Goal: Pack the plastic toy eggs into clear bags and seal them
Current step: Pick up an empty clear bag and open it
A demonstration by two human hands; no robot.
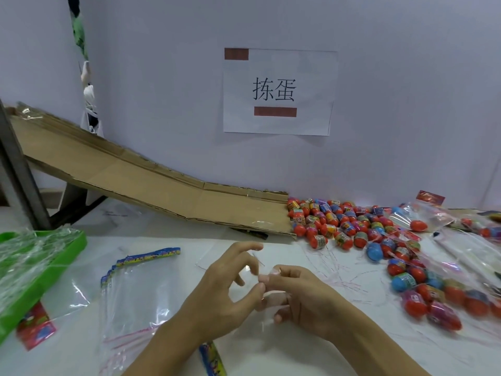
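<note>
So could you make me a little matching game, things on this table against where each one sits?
Things:
1. green tray
2. pile of toy eggs
3. cardboard ramp
4. stack of empty clear bags

Places:
A. foot of the ramp
B. far left edge
C. just left of the hands
D. sloping down along the wall

Pairs: 1-B, 2-A, 3-D, 4-C

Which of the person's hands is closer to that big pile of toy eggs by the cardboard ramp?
The right hand. It sits just below and left of the egg pile, while the left hand lies further left, beside the stack of clear bags.
</note>
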